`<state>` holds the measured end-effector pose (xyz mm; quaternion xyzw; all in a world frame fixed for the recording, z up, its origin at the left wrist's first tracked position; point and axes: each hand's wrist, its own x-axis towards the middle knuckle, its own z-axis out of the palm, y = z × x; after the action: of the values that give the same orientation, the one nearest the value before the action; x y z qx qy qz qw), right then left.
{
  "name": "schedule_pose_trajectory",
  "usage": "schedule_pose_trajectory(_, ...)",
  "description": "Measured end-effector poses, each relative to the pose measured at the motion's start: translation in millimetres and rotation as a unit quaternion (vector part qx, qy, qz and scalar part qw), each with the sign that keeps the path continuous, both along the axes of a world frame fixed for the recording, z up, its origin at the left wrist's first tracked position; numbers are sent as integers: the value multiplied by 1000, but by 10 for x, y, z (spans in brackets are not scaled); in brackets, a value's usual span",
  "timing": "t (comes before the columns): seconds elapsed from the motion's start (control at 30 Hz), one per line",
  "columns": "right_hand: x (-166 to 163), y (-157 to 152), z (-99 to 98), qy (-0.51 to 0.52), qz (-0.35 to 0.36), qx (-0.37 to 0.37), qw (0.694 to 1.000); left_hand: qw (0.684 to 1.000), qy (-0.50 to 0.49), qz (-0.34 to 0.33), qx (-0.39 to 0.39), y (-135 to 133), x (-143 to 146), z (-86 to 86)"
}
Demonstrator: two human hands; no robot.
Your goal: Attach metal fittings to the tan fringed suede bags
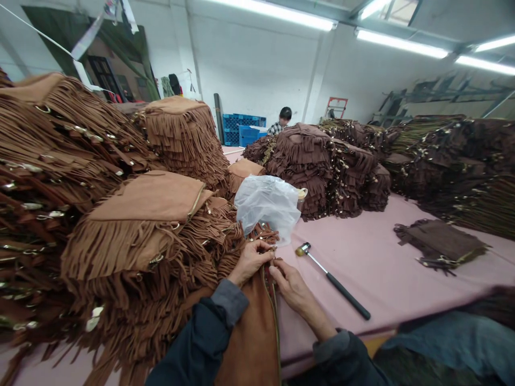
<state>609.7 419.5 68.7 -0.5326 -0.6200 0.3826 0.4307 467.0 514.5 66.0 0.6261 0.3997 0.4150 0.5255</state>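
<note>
A brown suede bag [249, 332] with an open zipper [273, 316] hangs over the table's front edge towards me. At the zipper's upper end the fingers of my left hand [251, 261] are pinched together. Just to the right, my right hand [293, 287] has its thumb and fingers closed on the same end of the bag, close to the left fingertips. Any small part between the fingertips is too small to make out. Brown fringe [263, 234] lies just beyond my hands. A mallet [333, 280] with a yellowish head and black handle rests on the table to the right.
A crumpled clear plastic bag [267, 203] sits beyond my hands. Stacked tan fringed bags [148, 198] crowd the left; dark brown stacks [301, 161] stand farther back. One dark bag [446, 241] lies on the pink-covered table [386, 268]. A person [281, 122] is behind the stacks.
</note>
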Motion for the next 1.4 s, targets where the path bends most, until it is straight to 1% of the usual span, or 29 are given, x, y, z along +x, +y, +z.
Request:
schedule_pose_trajectory(0.13, -58, -60, 58, 76, 30, -52, 995, 1000, -3, 11, 6, -2, -12, 13)
schedule_pose_trajectory(0.3, -196, -243, 36, 128, 65, -81, 986, 998, -44, -17, 30, -33, -32, 44)
schedule_pose_trajectory(0.4, -284, -342, -20, 153, 42, -83, 984, 996, -60, -21, 62, -62, -33, 54)
schedule_pose_trajectory(0.53, -327, -382, -63, 95, -15, -47, 994, 991, -28, 2, 128, -108, -21, 66)
schedule_pose_trajectory(0.67, -333, -363, -68, 54, -26, -25, 998, 985, -7, 16, 169, -141, -19, 94)
schedule_pose_trajectory(0.87, -367, -350, -84, 29, -17, -20, 999, 982, 38, 19, 184, -147, -40, 135)
schedule_pose_trajectory(0.93, -282, -318, -70, -12, -17, -33, 999, 982, 68, 9, 175, -115, -35, 101)
schedule_pose_trajectory(0.97, -195, -289, -60, -48, -37, -35, 998, 981, 90, 0, 170, -93, -26, 71)
schedule_pose_trajectory(1.0, -76, -252, -49, -92, -77, -30, 992, 978, 119, -9, 169, -71, -12, 36)
schedule_pose_trajectory(1.03, 71, -208, -41, -143, -133, -18, 981, 973, 153, -16, 174, -50, 7, -1)
schedule_pose_trajectory(1.07, 238, -159, -39, -197, -196, -4, 961, 964, 192, -19, 184, -33, 30, -37)
schedule_pose_trajectory(1.1, 416, -109, -45, -250, -255, 5, 934, 952, 232, -17, 198, -21, 55, -68)
schedule_pose_trajectory(1.13, 591, -61, -60, -302, -293, -3, 907, 939, 270, -12, 212, -15, 80, -91)
schedule_pose_trajectory(1.17, 752, -16, -83, -348, -313, -24, 884, 926, 303, -4, 224, -14, 103, -105)
schedule_pose_trajectory(1.23, 997, 56, -145, -414, -299, -87, 855, 904, 354, 10, 241, -19, 132, -107)
schedule_pose_trajectory(1.3, 1118, 105, -203, -445, -262, -137, 845, 887, 386, 16, 253, -25, 137, -86)
schedule_pose_trajectory(1.37, 1135, 125, -235, -461, -239, -158, 840, 874, 406, 10, 265, -24, 123, -62)
schedule_pose_trajectory(1.4, 1119, 119, -240, -468, -241, -155, 836, 869, 413, 3, 271, -19, 113, -54)
